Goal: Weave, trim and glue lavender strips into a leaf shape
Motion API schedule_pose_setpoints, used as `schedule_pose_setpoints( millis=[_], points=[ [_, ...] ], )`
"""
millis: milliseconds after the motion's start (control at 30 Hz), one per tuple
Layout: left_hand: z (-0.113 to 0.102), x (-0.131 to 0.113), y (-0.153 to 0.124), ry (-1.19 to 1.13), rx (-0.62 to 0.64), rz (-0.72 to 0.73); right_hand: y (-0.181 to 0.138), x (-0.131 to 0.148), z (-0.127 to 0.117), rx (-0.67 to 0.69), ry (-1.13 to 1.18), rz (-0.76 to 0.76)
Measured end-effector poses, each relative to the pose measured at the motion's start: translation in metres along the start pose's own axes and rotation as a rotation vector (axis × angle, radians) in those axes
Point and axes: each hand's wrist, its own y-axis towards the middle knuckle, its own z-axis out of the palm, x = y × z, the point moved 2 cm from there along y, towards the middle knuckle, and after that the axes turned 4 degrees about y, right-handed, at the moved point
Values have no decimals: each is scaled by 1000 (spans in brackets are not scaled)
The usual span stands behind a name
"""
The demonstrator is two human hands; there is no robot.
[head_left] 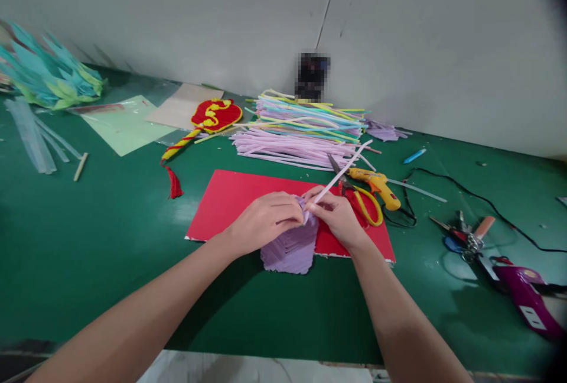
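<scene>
Over a red board (pixel 248 188), my left hand (pixel 272 217) is closed on the upper part of a lilac piece (pixel 290 253) built of ridged rows of pipe cleaner. The lower end of that piece reaches past the board's near edge. My right hand (pixel 334 214) pinches a pale lilac pipe cleaner (pixel 345 169) where it meets the top of the piece. Its free end slants up to the right. The fingertips of both hands nearly touch, and they hide the joint. Just right of my right hand lie scissors (pixel 372 211) with yellow-and-red handles.
Behind the board lies a heap of pipe cleaners (pixel 296 143). A yellow glue gun (pixel 376 185) with a black cord rests at right, with keys (pixel 472 244) and a purple tool (pixel 527 297) nearer. A red-and-yellow fan (pixel 217 116) and green paper (pixel 126 126) are at left.
</scene>
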Motion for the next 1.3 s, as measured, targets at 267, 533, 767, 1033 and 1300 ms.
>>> schedule_pose_setpoints(
  millis=[267,533,767,1033,1300],
  points=[
    [-2,9,-1,113,-125,-229,0,-3,-5,-128,-10,-3],
    [4,32,-6,338,-59,-561,2,-10,-9,-280,31,-3],
    [4,26,-3,205,-36,-599,3,-13,-9,-293,55,-11],
    [1,34,-5,-259,-125,-726,2,-12,-9,-310,92,1],
    [4,31,-2,-406,-70,-666,0,-6,-4,-297,51,25]
  ],
)
